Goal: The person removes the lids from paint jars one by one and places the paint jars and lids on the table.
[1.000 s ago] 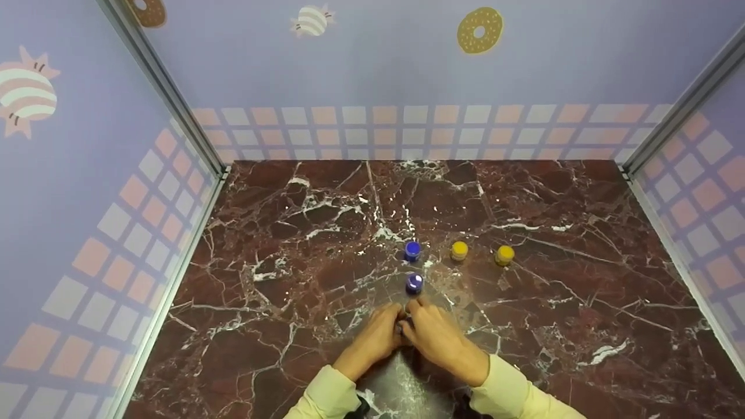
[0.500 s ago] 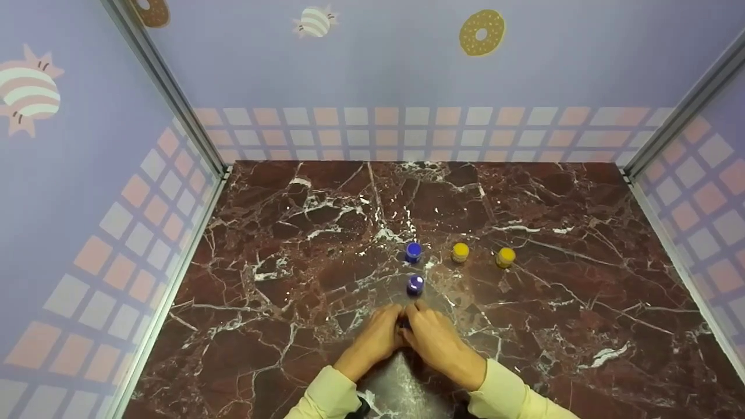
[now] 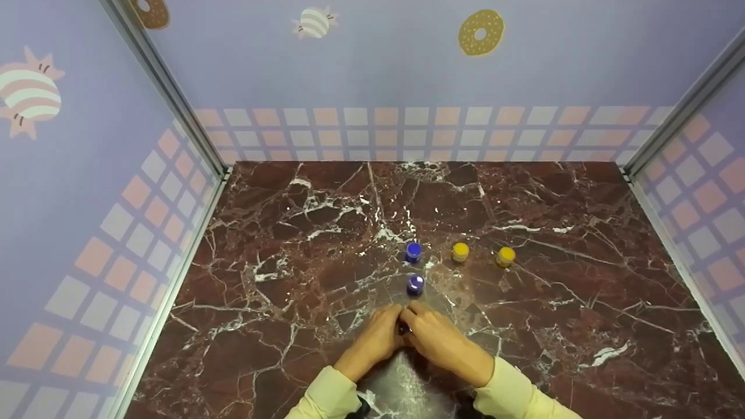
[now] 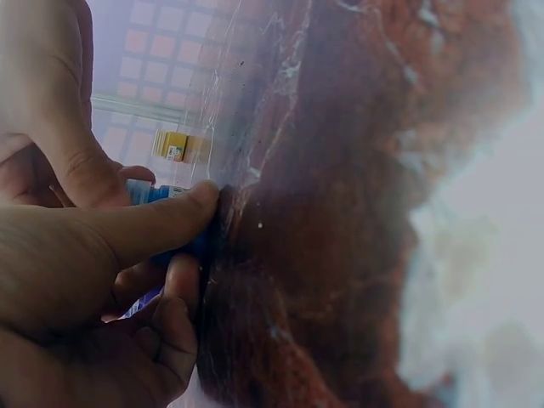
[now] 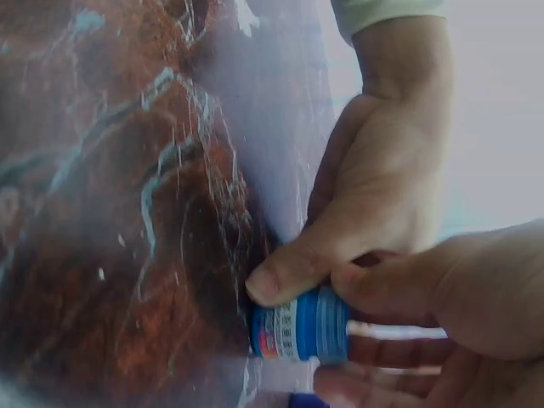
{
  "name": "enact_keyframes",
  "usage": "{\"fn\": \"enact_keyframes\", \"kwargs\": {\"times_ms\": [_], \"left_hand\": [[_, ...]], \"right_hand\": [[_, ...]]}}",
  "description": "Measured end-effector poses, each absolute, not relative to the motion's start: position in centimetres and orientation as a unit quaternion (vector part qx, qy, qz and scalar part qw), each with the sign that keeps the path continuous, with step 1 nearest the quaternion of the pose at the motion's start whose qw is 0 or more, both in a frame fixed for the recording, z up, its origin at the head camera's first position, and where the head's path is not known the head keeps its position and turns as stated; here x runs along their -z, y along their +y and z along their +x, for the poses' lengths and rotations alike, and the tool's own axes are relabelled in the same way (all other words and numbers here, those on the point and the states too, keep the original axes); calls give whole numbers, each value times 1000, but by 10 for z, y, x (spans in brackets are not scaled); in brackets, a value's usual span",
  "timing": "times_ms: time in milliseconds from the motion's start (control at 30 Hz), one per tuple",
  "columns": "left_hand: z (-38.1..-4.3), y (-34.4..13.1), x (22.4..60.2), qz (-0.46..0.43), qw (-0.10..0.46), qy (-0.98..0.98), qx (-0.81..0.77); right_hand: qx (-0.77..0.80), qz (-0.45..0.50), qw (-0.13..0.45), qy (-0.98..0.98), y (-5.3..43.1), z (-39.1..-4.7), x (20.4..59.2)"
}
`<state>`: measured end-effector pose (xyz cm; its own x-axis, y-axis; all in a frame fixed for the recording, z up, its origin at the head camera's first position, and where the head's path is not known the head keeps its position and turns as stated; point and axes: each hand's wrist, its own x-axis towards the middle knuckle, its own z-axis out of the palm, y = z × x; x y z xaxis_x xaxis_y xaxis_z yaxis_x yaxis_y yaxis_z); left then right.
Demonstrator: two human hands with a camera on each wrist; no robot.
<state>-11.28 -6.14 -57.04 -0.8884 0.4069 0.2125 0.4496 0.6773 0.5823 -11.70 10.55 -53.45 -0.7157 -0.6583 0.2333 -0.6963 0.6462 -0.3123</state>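
A small blue jar (image 5: pixel 285 330) with a printed label and a ribbed lid (image 5: pixel 331 326) stands on the marble table between both hands. My left hand (image 3: pixel 377 334) grips its lower body, with the thumb (image 4: pixel 174 223) pressed along the side near the tabletop. The thumb and fingers of my right hand (image 3: pixel 435 336) pinch the lid from above. From the head view, the hands hide most of this jar. Just beyond them sits a violet-blue jar (image 3: pixel 415 284), and behind that one is another blue jar (image 3: pixel 414 252).
Two yellow jars (image 3: pixel 460 252) stand to the right of the back blue jar, in a rough row with it. The dark red marble tabletop (image 3: pixel 279 343) is bounded by patterned lilac walls (image 3: pixel 378 64) at the back and both sides.
My right hand has turned slightly on the lid, its fingers and wrist shifting. The left hand keeps its place around the jar, and the other jars have not moved.
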Motion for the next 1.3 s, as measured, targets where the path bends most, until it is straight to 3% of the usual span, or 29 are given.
{"fn": "enact_keyframes", "kwargs": {"times_ms": [433,833,1067,1300], "left_hand": [[-115,-60,569,-200,-19,-910,362],[-117,-61,570,-204,-18,-904,374],[-117,-60,570,-205,-10,-910,360],[-116,-60,569,-191,-33,-911,363]], "right_hand": [[-194,455,20,-869,119,-126,532],[-241,493,14,-836,125,-132,536],[-254,509,41,-822,129,-133,543],[-314,487,39,-814,135,-134,544]]}}
